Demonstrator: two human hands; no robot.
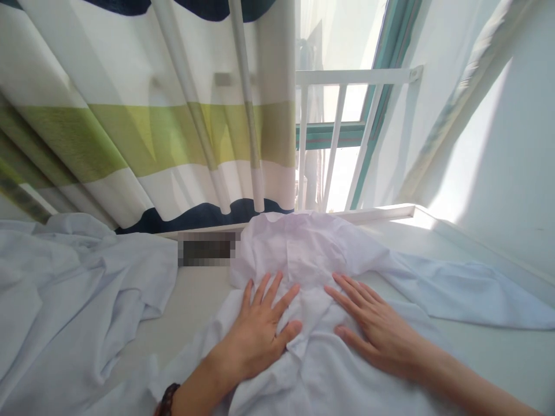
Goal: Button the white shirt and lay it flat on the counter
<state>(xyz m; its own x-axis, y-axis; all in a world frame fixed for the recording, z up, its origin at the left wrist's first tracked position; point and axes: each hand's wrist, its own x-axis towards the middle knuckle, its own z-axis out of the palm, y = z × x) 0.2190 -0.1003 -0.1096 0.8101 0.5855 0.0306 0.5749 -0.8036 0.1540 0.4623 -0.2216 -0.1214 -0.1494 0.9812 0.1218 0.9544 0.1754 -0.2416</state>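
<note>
A white long-sleeved garment (307, 254), perhaps a shirt or coat, lies spread on the pale flat surface (195, 300). One of its sleeves (472, 289) stretches out to the right. My left hand (264, 329) rests flat on the garment's left half, fingers spread. Flat on the right half is my right hand (368, 323), its fingers stretched out and the thumb apart. Between the two hands runs a creased strip of the cloth. Neither hand grips the fabric. The garment's lower end leaves the view.
A heap of white cloth (73, 289) lies on the left. Behind it hangs a striped curtain (173, 133). A small blurred-out dark patch (208, 249) is near the back edge. A white railing (353, 77) stands before the window, and a white wall (511, 173) borders the right.
</note>
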